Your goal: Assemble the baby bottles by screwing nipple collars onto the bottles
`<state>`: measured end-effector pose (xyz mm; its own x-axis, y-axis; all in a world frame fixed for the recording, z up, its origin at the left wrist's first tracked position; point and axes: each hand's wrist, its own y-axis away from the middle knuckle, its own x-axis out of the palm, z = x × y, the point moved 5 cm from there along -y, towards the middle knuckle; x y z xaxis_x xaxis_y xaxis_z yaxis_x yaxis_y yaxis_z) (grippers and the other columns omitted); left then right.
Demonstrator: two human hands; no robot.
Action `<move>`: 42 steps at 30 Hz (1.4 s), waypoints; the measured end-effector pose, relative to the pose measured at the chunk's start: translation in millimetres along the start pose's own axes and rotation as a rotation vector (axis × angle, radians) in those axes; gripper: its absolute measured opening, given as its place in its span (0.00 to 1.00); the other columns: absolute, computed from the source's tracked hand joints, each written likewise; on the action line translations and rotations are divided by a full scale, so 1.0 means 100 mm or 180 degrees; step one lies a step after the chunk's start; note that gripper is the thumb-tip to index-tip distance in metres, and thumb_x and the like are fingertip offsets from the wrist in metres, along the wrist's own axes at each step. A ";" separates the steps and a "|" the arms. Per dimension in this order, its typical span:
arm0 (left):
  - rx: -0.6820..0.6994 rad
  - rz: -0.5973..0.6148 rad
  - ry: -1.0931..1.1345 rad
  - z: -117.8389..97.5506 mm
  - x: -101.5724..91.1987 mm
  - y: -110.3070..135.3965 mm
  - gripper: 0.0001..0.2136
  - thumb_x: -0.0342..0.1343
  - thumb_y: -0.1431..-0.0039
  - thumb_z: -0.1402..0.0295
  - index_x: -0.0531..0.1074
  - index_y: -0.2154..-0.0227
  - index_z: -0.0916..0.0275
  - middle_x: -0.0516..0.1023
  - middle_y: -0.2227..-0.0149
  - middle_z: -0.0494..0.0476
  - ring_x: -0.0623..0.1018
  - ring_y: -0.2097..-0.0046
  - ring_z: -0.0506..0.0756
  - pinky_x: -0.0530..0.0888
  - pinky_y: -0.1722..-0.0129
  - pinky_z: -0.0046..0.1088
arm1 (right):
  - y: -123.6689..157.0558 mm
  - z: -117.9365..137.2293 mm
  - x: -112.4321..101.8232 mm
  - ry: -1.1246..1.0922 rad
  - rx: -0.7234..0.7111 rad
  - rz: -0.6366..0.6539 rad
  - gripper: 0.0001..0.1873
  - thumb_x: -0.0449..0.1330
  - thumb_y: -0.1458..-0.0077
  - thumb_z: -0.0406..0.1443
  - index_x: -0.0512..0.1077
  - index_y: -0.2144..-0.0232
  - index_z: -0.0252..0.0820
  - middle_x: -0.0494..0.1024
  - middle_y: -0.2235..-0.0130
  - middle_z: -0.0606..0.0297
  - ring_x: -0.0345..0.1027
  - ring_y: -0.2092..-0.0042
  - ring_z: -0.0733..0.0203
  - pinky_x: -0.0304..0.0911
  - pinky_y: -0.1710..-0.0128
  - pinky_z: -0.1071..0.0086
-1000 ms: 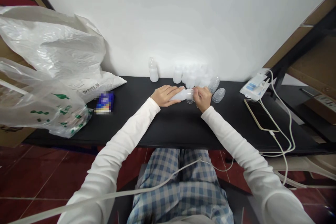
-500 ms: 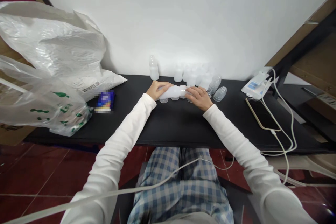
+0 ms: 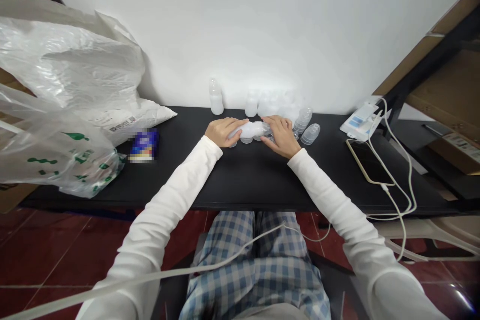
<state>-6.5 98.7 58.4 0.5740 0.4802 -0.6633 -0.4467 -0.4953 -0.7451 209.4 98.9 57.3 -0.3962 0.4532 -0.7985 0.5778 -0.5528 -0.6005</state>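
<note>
A translucent white bottle lies sideways in the air between my hands, just above the black table. My left hand is closed round its base end, thumb on the near side. At the other end, my right hand has its fingers and thumb wrapped about the clear top, largely covering it. Below the bottle, several small clear round pieces sit in a row, partly hidden. To the right of my right hand are a stack of clear caps and a tilted clear cap.
Against the wall stand a capped white bottle and a group of white bottles. Plastic bags and a blue packet occupy the left. A phone, white cables and a power strip lie right.
Both hands have shifted their grip on the bottle. My right thumb now shows on the near side of the top, and my left thumb has come down to the bottle's near side. The view moved slightly.
</note>
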 end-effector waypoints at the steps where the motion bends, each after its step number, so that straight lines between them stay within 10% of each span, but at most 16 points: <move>1: 0.0125 -0.0012 -0.0093 0.00 0.02 0.00 0.21 0.47 0.33 0.57 0.77 0.46 0.58 0.84 0.57 0.61 0.82 0.59 0.58 0.77 0.61 0.33 | -0.01 -0.02 0.00 0.0005 0.0087 0.0032 0.30 0.49 0.33 0.52 0.63 0.39 0.39 0.75 0.46 0.50 0.64 0.43 0.45 0.54 0.43 0.53; 13: -0.0655 0.0155 0.0677 0.16 0.01 -0.05 0.32 0.52 0.41 0.39 0.76 0.46 0.59 0.81 0.53 0.60 0.81 0.54 0.59 0.76 0.49 0.34 | 0.12 -0.19 0.04 0.0267 0.0059 -0.0668 0.15 0.51 0.32 0.35 0.76 0.63 0.54 0.78 0.57 0.61 0.65 0.53 0.56 0.59 0.51 0.58; 21: -0.2294 -0.0992 0.1043 0.68 0.08 0.04 0.25 0.58 0.41 0.44 0.73 0.49 0.57 0.78 0.49 0.62 0.73 0.42 0.61 0.68 0.39 0.43 | 0.18 -0.42 -0.19 0.0773 0.0911 -0.1845 0.08 0.58 0.38 0.43 0.71 0.59 0.47 0.73 0.55 0.57 0.66 0.52 0.51 0.60 0.52 0.52; 30: -0.3139 -0.0352 0.1220 0.77 0.54 -0.34 0.21 0.67 0.46 0.63 0.67 0.53 0.64 0.77 0.48 0.69 0.78 0.47 0.62 0.72 0.45 0.41 | 0.17 -0.42 -0.20 0.0658 0.1057 -0.1945 0.21 0.59 0.40 0.49 0.69 0.51 0.43 0.72 0.54 0.51 0.67 0.51 0.46 0.59 0.50 0.51; 42: -0.3206 0.0224 0.0773 0.92 1.05 -0.71 0.24 0.64 0.44 0.68 0.66 0.47 0.74 0.72 0.44 0.81 0.73 0.40 0.69 0.67 0.38 0.47 | 0.16 -0.42 -0.18 0.0686 0.1088 -0.1891 0.21 0.59 0.41 0.48 0.70 0.51 0.42 0.74 0.55 0.50 0.68 0.52 0.47 0.61 0.52 0.53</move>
<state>22.7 250.8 35.2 0.7415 0.3233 -0.5879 0.2319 -0.9457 -0.2277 256.2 111.3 64.1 -0.4043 0.8540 -0.3276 0.0383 -0.3420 -0.9389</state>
